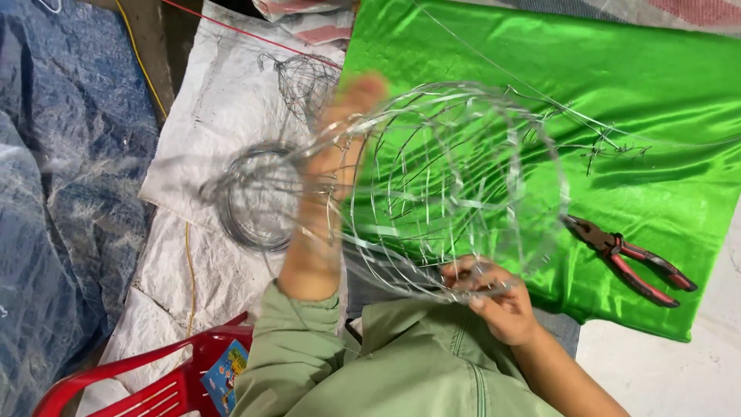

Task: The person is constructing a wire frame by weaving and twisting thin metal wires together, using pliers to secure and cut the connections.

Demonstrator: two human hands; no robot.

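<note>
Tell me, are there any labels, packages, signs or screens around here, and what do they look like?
Sticker: on the red plastic chair at the bottom left, beside the green sleeve; roughly rectangular, blue with yellow and other bright cartoon-like patches.
No packages, signs or screens show.

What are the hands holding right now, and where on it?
Both grip the wire frame: right hand pinches its near rim wire; left hand supports its left side.

Bare shiny metal wire cage (455, 185) over glossy green satin cloth (656, 93); pliers (629, 259) with red plastic handles; matt woven white sacking (224, 116)
</note>
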